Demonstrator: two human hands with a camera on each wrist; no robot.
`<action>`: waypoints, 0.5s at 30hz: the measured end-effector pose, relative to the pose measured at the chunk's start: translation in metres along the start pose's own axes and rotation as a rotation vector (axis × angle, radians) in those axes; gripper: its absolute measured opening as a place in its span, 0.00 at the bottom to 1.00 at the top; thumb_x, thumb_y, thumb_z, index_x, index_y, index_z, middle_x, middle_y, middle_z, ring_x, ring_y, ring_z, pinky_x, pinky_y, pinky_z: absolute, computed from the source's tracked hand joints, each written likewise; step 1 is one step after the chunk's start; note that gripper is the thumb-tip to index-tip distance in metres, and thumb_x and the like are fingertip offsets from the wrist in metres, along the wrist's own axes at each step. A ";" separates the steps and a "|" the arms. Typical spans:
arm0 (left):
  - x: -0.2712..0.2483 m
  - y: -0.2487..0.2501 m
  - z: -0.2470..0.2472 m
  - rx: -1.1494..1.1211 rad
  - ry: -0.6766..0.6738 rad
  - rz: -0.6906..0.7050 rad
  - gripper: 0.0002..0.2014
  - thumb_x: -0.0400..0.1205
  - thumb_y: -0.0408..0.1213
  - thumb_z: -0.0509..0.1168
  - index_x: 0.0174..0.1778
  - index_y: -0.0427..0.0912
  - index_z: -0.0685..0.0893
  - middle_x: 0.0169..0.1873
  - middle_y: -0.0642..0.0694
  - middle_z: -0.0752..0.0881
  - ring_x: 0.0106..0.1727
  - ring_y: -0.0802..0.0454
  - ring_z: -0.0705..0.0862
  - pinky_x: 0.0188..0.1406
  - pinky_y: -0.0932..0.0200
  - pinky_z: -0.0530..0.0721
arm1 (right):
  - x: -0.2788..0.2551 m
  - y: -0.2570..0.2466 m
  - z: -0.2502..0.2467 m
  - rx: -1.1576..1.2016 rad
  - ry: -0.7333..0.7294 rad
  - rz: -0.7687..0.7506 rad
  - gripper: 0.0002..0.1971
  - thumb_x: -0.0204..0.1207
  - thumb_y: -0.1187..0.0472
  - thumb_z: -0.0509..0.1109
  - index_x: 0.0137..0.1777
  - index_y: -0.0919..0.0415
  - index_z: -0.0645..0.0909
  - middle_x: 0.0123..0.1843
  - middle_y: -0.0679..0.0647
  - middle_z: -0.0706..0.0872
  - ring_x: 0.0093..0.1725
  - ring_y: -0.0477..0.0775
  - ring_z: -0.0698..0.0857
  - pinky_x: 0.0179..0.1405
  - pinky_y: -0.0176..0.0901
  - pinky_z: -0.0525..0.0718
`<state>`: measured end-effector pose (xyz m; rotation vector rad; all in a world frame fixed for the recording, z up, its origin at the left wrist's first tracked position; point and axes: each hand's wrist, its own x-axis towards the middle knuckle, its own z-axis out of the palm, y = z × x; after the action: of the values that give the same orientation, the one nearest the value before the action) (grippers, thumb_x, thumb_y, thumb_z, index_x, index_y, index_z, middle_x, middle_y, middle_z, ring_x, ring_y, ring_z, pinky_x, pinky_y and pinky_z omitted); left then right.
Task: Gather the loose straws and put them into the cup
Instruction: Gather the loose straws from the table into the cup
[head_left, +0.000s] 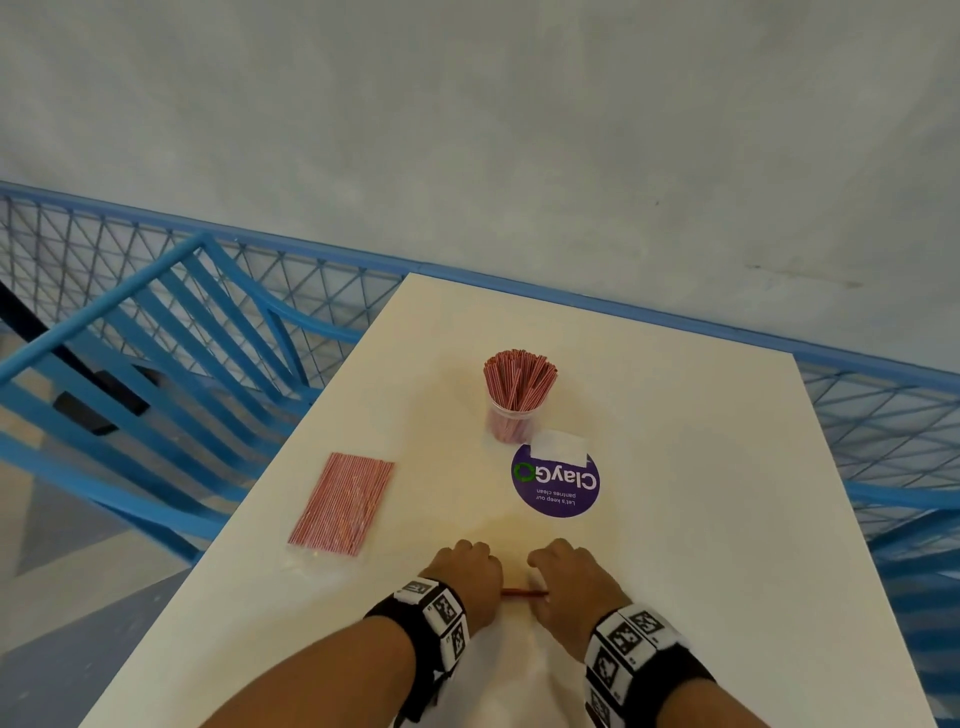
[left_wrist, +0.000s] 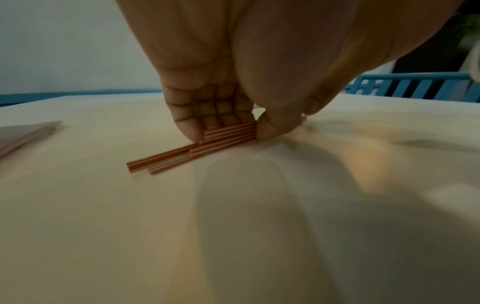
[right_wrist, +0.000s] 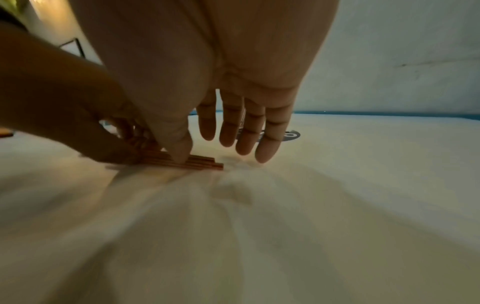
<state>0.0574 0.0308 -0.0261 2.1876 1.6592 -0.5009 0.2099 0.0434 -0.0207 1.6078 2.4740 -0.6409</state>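
A clear cup (head_left: 514, 415) packed with red-striped straws (head_left: 519, 376) stands upright mid-table. Several loose straws (head_left: 524, 593) lie in a flat bundle near the table's front edge, between my two hands. My left hand (head_left: 467, 574) pinches the left part of the bundle (left_wrist: 168, 158) between curled fingers (left_wrist: 189, 129) and thumb. My right hand (head_left: 569, 582) presses its thumb onto the right part of the bundle (right_wrist: 205, 163), while its straight fingers (right_wrist: 265, 148) point down at the table just beyond the straws. Most of the bundle is hidden under the hands in the head view.
A sealed flat packet of striped straws (head_left: 343, 504) lies at the left of the white table (head_left: 701, 467). A round purple sticker (head_left: 558, 483) and a white paper slip (head_left: 558, 447) sit in front of the cup. A blue chair (head_left: 171, 338) and mesh railing (head_left: 883, 415) border the table.
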 end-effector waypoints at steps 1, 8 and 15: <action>0.000 0.001 0.002 0.008 -0.005 0.004 0.16 0.81 0.32 0.57 0.64 0.32 0.76 0.64 0.33 0.76 0.65 0.34 0.74 0.61 0.43 0.74 | 0.003 -0.002 0.004 -0.033 -0.022 -0.010 0.15 0.81 0.57 0.59 0.66 0.55 0.73 0.66 0.52 0.73 0.63 0.55 0.73 0.58 0.42 0.74; -0.005 0.003 0.013 0.093 0.016 0.067 0.15 0.85 0.35 0.52 0.62 0.30 0.75 0.59 0.31 0.77 0.59 0.33 0.77 0.55 0.43 0.75 | 0.010 -0.003 0.021 -0.067 -0.063 -0.028 0.12 0.84 0.58 0.54 0.61 0.58 0.76 0.62 0.56 0.76 0.60 0.57 0.75 0.57 0.45 0.74; -0.004 -0.001 0.037 0.174 0.231 0.088 0.15 0.66 0.39 0.49 0.22 0.51 0.80 0.19 0.52 0.78 0.17 0.53 0.76 0.16 0.66 0.71 | 0.004 -0.005 0.020 -0.058 -0.121 0.017 0.12 0.84 0.57 0.53 0.62 0.58 0.73 0.64 0.57 0.75 0.63 0.58 0.73 0.60 0.49 0.74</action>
<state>0.0533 0.0096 -0.0563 2.5150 1.6784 -0.3939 0.2018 0.0367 -0.0385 1.5207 2.3687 -0.6378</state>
